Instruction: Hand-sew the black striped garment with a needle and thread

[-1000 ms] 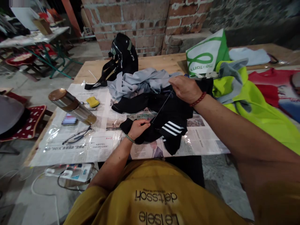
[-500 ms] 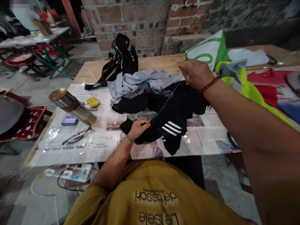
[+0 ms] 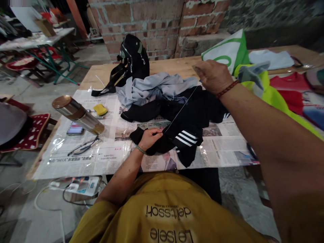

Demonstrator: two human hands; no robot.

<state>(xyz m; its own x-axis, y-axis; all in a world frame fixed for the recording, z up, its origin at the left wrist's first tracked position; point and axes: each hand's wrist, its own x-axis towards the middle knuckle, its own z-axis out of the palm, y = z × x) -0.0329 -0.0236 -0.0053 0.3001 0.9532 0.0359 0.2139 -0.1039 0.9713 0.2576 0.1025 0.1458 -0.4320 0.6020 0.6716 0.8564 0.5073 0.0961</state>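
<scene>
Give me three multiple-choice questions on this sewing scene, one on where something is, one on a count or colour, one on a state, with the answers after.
1. Where does the metal flask lie?
A. on the newspaper, left of the black garment
B. inside the green-and-white bag
C. on the floor

2. How many white stripes show on the black garment?
A. one
B. three
C. five

3. How is the thread between the two hands?
A. slack in a loop
B. pulled taut in a straight line
C. cut in two

Answers:
1 A, the flask lies on its side on the newspaper, beside the yellow sponge.
2 B, three stripes sit side by side near the left hand.
3 B, it runs straight from the left hand up to the raised right hand.
</scene>
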